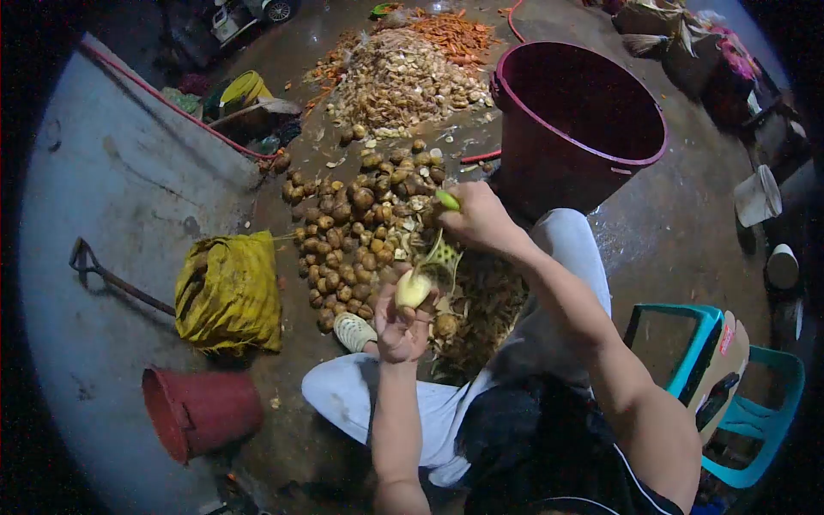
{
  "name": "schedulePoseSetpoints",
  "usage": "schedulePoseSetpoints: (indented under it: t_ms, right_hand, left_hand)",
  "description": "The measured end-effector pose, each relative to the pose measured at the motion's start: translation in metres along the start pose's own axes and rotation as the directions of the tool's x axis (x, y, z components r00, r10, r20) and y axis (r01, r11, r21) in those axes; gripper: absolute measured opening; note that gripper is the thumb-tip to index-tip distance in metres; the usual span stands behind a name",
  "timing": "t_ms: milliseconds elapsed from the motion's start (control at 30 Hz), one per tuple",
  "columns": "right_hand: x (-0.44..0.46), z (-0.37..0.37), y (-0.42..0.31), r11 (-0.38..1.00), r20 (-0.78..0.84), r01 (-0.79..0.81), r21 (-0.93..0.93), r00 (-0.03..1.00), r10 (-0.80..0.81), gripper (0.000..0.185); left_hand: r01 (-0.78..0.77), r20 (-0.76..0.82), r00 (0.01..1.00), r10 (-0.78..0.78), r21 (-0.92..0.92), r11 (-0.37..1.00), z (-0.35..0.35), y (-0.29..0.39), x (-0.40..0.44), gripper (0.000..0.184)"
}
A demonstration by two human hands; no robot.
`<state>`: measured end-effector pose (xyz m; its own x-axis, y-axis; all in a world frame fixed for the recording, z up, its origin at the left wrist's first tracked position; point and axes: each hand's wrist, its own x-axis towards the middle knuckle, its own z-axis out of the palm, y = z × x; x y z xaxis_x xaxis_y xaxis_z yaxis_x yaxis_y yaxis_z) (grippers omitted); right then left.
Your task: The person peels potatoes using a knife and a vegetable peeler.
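Observation:
My left hand (404,330), low in front of me, has its fingers curled round a peeled, pale yellow potato (414,290). Above and to the right, my right hand (482,219) is closed on the green handle of a peeler (447,200). The peeler's lighter, hole-patterned lower part (441,257) reaches down beside the potato; whether it touches cannot be made out. Many brown unpeeled potatoes (348,232) lie on the wet floor beyond and left of my hands. Dark peelings (481,309) are heaped between my legs.
A large maroon tub (549,142) stands ahead on the right. Farther off are heaps of pale peelings (403,77) and orange carrot scraps (459,39). To my left are a yellow sack (230,292) and a red bucket (206,412). A teal chair (760,416) stands at right.

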<state>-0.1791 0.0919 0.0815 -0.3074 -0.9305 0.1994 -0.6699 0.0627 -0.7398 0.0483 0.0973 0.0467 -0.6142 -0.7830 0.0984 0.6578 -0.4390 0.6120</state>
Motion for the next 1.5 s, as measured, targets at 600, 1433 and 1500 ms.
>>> schedulePoseSetpoints:
  t_ms: [600, 1433, 1500]
  right_hand:
    - [0.008, 0.008, 0.026, 0.977, -0.044, -0.186, -0.102, 0.982, 0.182, 0.028]
    - [-0.013, -0.002, -0.010, 0.996, -0.026, -0.029, 0.089, 0.999, 0.032, 0.025]
    - [-0.003, -0.001, 0.003, 0.999, -0.077, -0.042, 0.020, 0.996, 0.044, 0.026]
  left_hand:
    - [-0.033, -0.032, 0.999, 0.032, -0.020, 0.999, -0.001, -0.005, -0.005, 0.061]
    - [0.007, -0.048, 0.999, -0.010, -0.068, 0.998, -0.013, -0.005, -0.004, 0.053]
    - [-0.008, -0.020, 1.000, 0.006, -0.064, 0.998, -0.013, -0.008, -0.003, 0.053]
